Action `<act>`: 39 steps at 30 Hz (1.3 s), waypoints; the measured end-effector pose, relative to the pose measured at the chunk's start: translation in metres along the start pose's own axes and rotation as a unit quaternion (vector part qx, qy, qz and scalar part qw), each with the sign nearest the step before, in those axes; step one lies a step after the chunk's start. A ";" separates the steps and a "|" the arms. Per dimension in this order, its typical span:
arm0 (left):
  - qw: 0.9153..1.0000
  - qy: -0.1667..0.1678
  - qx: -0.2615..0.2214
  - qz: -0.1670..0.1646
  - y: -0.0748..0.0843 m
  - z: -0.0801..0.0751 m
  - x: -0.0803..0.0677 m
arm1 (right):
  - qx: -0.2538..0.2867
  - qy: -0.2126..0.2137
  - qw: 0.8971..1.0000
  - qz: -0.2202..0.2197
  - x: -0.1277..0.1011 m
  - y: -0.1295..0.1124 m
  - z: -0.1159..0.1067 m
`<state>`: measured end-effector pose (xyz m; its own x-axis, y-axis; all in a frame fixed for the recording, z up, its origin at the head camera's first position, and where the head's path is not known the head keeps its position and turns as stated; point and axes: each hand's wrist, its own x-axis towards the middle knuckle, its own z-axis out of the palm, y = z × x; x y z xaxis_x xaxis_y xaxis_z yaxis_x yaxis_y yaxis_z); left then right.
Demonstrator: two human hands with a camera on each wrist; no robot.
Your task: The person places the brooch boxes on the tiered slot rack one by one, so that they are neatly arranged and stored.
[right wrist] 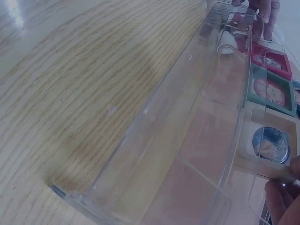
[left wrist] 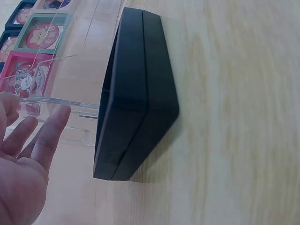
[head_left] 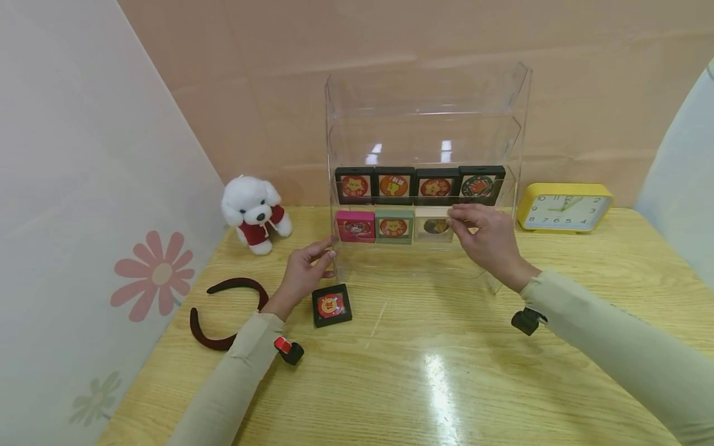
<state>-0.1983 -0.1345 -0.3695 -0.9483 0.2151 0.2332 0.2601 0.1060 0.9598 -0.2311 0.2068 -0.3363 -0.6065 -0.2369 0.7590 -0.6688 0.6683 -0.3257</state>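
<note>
A clear acrylic display rack (head_left: 426,139) stands on the table with framed round badges on its tiers. My right hand (head_left: 486,238) pinches the right edge of a cream badge frame (head_left: 434,228) on the lower tier; its badge looks blue in the right wrist view. Left of that frame sit a green badge frame (head_left: 394,227) and a pink badge frame (head_left: 355,227). With thumb and fingers, my left hand (head_left: 304,269) holds the rack's left side panel near its lower front. Just below that hand, a black badge frame (head_left: 331,305) with a red badge lies on the table.
Several black badge frames (head_left: 394,185) fill the tier above. A white plush dog (head_left: 252,207) sits left of the rack, a dark headband (head_left: 245,282) lies by the left forearm, and a yellow clock (head_left: 566,207) stands at right. Walls bound the back and sides.
</note>
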 end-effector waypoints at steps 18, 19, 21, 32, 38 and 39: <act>1.000 0.002 -0.002 0.002 0.000 0.000 -0.001 | -0.025 -0.013 1.000 -0.001 0.001 -0.002 0.002; 1.000 0.001 -0.003 0.001 0.000 0.000 -0.001 | -0.026 -0.014 1.000 -0.001 0.001 -0.002 0.002; 1.000 0.000 -0.004 0.001 0.000 0.000 -0.001 | -0.028 -0.016 0.999 -0.001 0.001 -0.002 0.002; 1.000 -0.001 -0.001 0.005 0.001 0.000 -0.001 | -0.035 -0.021 0.999 -0.001 -0.001 -0.002 0.001; 1.000 0.001 -0.001 0.000 0.002 0.001 -0.001 | -0.036 -0.019 0.999 -0.012 -0.001 0.000 0.002; 1.000 0.002 -0.001 -0.001 0.002 0.001 -0.001 | -0.037 -0.018 0.999 -0.013 -0.001 0.000 0.002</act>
<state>-0.1966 -0.1336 -0.3680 -0.9497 0.2111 0.2312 0.2570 0.1039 0.9608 -0.2314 0.2061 -0.3385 -0.6050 -0.2803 0.7453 -0.6527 0.7107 -0.2625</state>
